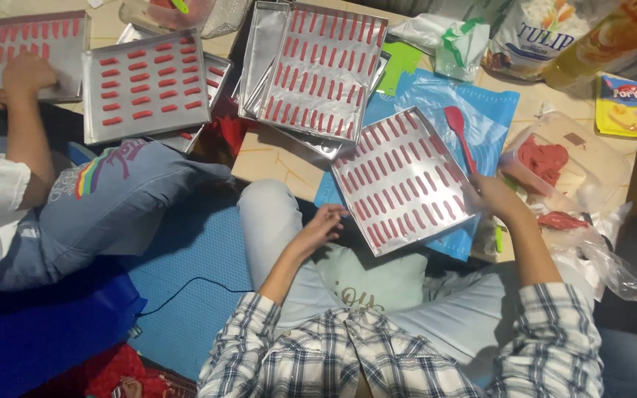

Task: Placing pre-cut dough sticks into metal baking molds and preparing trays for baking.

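Note:
A silver baking tray [377,243] with several rows of short red dough sticks [399,177] lies tilted on a blue mat [492,103] in front of me. My left hand [322,225] is curled at the tray's near left edge. My right hand [489,195] grips the tray's right edge, just below a red spatula [457,125]. Both my sleeves are plaid.
More filled trays lie at the back [322,70] and at the left [145,85]. Another person's hand [27,74] rests on a far-left tray [31,37]. At the right are a clear container of red dough [547,158], plastic bags [606,265] and a yellow packet [628,107]. A black cable [186,287] crosses the blue floor mat.

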